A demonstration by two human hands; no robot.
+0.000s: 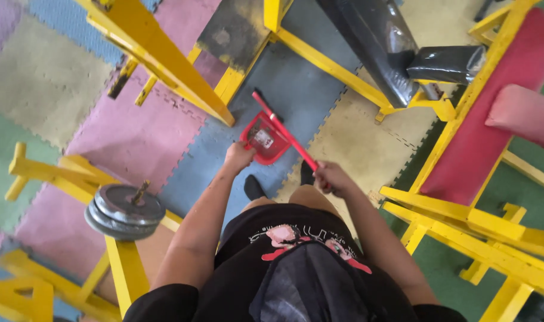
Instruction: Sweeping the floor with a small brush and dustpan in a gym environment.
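I am looking straight down over my own chest and black shirt (296, 262) at a floor of foam mats (135, 137) in pink, blue, green and tan.

My left hand (237, 157) is reaching forward and its fingers are curling shut on the rim of a red dustpan (265, 140), at the edge nearest me. The dustpan is hanging just above the blue mat, ahead of my feet, with a small pale label showing inside its scoop.

My right hand (331, 177) is closing in a fist around the near end of a red stick (284, 131). The stick is running up and away to the left from that fist, crossing over the dustpan's right side and ending just past its far edge. I cannot tell whether the stick is joined to the dustpan or only lying across it.

Two dark shoes (254, 188) are showing between my arms, just below the dustpan.

Yellow frames (164, 59) are standing all around. To my left, grey weight plates (124, 210) are sitting on a yellow stand. To my right, a red bench pad (493, 113) is lying in a yellow frame, and black pads (379, 42) are leaning above it.
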